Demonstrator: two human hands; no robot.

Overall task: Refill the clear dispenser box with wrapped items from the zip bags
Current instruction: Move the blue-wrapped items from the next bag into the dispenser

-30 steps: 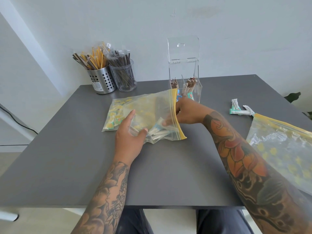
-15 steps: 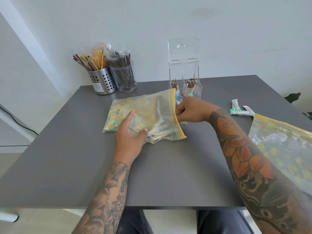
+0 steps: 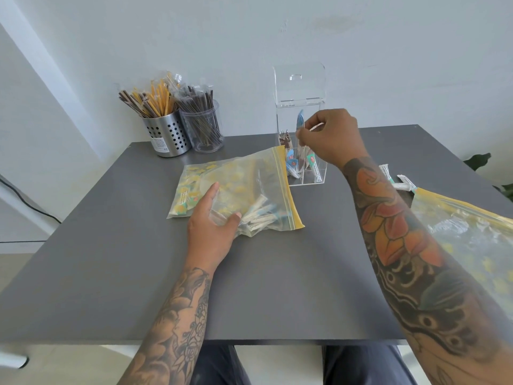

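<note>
A clear dispenser box (image 3: 319, 176) stands at the back of the grey table (image 3: 116, 245), its lid tipped up, with a few wrapped items in its compartments. My right hand (image 3: 330, 136) hovers over the box's open top, pinching a blue-and-white wrapped item (image 3: 300, 120). A zip bag (image 3: 241, 187) with a yellow seal lies flat in front of the box and holds several wrapped items. My left hand (image 3: 212, 229) presses down on the near edge of that bag.
A second zip bag (image 3: 469, 237) lies at the right table edge, with loose wrapped items (image 3: 399, 184) behind it. A perforated metal cup (image 3: 166, 137) and a clear cup (image 3: 206, 129) full of wrapped sticks stand at the back left.
My right hand came out of the bag's mouth with a wrapped item and rose to the top of the dispenser box. My left hand stayed on the bag.
</note>
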